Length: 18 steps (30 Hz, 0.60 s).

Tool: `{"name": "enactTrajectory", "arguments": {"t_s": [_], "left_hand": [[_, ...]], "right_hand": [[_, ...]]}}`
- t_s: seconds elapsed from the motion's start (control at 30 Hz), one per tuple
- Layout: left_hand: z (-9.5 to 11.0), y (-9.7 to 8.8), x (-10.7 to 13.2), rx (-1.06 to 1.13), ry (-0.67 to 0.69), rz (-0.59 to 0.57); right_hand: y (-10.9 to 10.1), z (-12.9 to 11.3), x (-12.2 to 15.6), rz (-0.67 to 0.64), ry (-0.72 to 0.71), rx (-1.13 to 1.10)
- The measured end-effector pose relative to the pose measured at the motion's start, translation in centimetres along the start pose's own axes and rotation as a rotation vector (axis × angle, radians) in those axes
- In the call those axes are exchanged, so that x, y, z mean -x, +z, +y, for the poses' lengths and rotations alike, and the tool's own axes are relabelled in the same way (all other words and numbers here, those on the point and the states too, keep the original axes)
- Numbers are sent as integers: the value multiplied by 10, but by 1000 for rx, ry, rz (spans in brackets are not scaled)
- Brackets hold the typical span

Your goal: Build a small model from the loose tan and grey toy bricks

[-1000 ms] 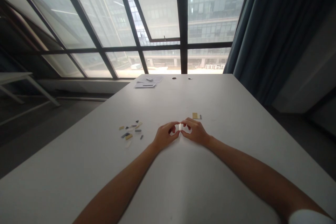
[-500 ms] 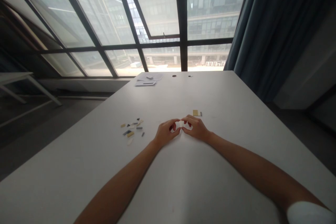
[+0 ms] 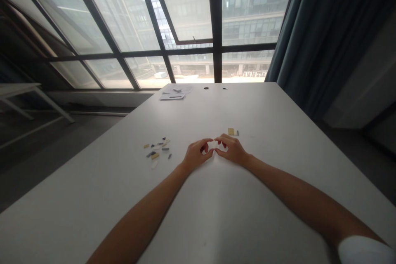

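Over the middle of the white table, my left hand [image 3: 197, 150] and my right hand [image 3: 232, 148] face each other. Thumb and forefinger of each are curved into a pinch, and the two pairs of fingertips almost meet. A small pale piece may be between them, but it blends with the white tabletop and I cannot make it out. Just beyond my right hand lies a flat tan toy-brick piece [image 3: 231, 131] with a grey part at its right side. Left of my left hand, a loose group of small tan, grey, black and white pieces [image 3: 155, 156] is scattered.
The white table [image 3: 262, 111] reaches to the window. Papers [image 3: 172, 96] with a small object on top lie at its far left, and two dark round spots, one a cable hole [image 3: 206, 88], are at the far edge. A blue curtain [image 3: 293, 41] hangs at the right.
The fingertips of my two hands have come slightly apart; the pale strip seen between them earlier is harder to see. The view has shifted a little, and the scattered pieces look the same.
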<state>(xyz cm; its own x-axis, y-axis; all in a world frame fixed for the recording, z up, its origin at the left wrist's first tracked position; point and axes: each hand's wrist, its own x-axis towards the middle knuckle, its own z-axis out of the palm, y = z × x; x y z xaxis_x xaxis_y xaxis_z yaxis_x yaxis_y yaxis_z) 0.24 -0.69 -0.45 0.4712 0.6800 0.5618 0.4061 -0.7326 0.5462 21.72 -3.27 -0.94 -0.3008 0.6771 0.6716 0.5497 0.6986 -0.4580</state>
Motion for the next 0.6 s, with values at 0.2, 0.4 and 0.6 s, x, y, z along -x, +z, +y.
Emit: {"name": "enactTrajectory", "arguments": {"t_s": [0.2, 0.4, 0.6], "left_hand": [[0, -1, -1, 13, 18, -3], [0, 0, -1, 11, 24, -10], [-1, 0, 0, 41, 26, -29]], "right_hand": [[1, 0, 1, 22, 13, 15], [-1, -3, 0, 16, 21, -20], [-3, -4, -1, 3, 15, -41]]}}
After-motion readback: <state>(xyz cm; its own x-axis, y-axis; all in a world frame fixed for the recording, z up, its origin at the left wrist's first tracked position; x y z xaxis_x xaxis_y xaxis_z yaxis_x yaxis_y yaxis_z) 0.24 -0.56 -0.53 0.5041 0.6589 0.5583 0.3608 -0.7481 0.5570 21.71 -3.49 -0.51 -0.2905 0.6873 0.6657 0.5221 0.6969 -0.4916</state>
